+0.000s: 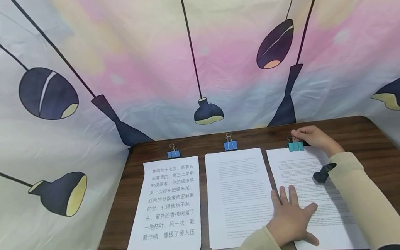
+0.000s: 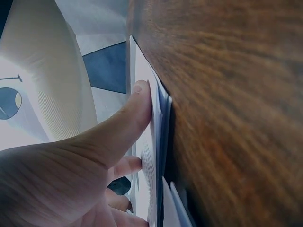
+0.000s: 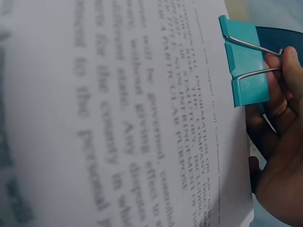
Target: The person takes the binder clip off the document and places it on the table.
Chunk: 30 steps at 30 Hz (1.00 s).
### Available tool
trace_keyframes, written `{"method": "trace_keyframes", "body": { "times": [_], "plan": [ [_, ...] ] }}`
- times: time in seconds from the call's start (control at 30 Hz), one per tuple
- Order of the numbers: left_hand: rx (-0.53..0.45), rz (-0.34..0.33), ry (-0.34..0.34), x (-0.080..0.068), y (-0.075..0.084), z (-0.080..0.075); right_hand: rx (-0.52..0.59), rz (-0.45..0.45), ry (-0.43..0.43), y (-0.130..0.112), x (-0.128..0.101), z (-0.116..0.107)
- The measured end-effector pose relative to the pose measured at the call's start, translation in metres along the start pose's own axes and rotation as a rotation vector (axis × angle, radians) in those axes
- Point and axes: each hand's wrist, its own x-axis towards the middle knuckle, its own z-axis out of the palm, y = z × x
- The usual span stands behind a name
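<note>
while the right hand (image 1: 315,137) pinches the wire handles of the teal metal binder clip (image 1: 296,146) at the far edge of the rightmost white printed paper stack (image 1: 313,194), the clip's mouth faces that edge and its long axis runs along it. the left hand (image 1: 290,217) presses flat, fingers spread, on the stack's near left corner, on the dark wooden table (image 1: 379,155) before a lamp-printed cloth backdrop (image 1: 147,66).

Backdrop here is a big printed fabric sheet (image 1: 195,55) hung behind and wrapped round both sides of the worktop (image 1: 372,147), kind of like a little booth. It's pastel, with pink, cream and pale blue blotches, and dark navy hanging lamps (image 1: 207,113) drawn all over it on long thin cords. The worktop is dark brown wood with visible grain and a rounded back right corner. Lighting is soft and even, no harsh shadows.
</note>
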Motion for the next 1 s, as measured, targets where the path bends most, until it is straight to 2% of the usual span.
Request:
{"method": "trace_keyframes", "body": {
  "times": [0.33, 0.57, 0.83, 1.0],
  "plan": [
    [-0.002, -0.009, 0.007, 0.001, -0.001, 0.002, 0.006, 0.013, -0.007, -0.002, 0.006, 0.001],
    [-0.022, -0.002, 0.017, -0.001, -0.002, 0.002, 0.008, -0.013, -0.011, 0.000, 0.012, -0.001],
    [0.000, -0.010, 0.010, -0.002, -0.001, 0.001, 0.013, -0.010, -0.006, 0.002, 0.017, -0.002],
    [0.016, -0.015, 0.012, -0.003, 0.000, 0.000, 0.051, 0.032, -0.015, 0.000, 0.019, -0.003]
  ]
}}
